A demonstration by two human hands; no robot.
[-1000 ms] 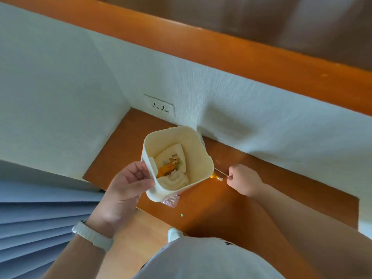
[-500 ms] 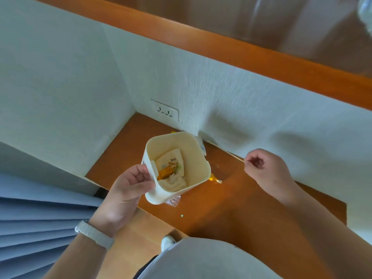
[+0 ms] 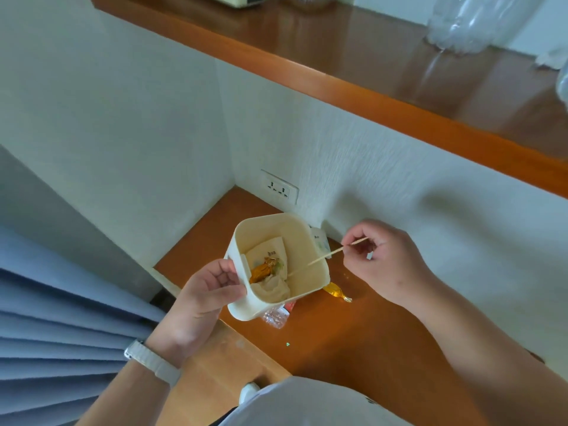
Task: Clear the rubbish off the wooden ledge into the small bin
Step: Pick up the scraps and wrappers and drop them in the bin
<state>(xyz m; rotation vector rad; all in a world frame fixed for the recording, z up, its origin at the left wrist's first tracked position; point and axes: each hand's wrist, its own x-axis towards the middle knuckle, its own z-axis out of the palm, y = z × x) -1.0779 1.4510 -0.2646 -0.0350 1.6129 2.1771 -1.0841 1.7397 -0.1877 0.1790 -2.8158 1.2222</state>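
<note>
1. The left hand (image 3: 206, 299) holds the small bin (image 3: 246, 310) by its near-left corner. The thumb is curled over the rim and the fingers wrap the outside wall. The bin hangs tilted above the left part of the wooden ledge (image 3: 384, 333), with its mouth turned up toward the camera.
2. The right hand (image 3: 390, 259) pinches a thin wooden stick (image 3: 325, 256) between thumb and fingertips, and the other fingers are curled in. The stick slants down to the left, and its lower tip already reaches over the rim into the bin's mouth.
3. Inside the bin lie a crumpled tissue (image 3: 273, 289), an orange wrapper (image 3: 261, 272) and a printed paper napkin (image 3: 270, 250), so I judge that part of the clearing is done.
4. The stick is not yet released. It looks ready to drop once the pinch opens.
5. Some rubbish remains on the ledge:
   - a golden sweet wrapper (image 3: 335, 292) just right of the bin
   - a clear plastic wrapper (image 3: 275, 315), partly hidden under the bin's near side
   - a white packet (image 3: 319, 241) behind the bin against the wall
   - a tiny green speck (image 3: 288, 344) nearer to the person
6. By my estimate the task is about half finished, with the stick as the step in hand and four small pieces left
</note>
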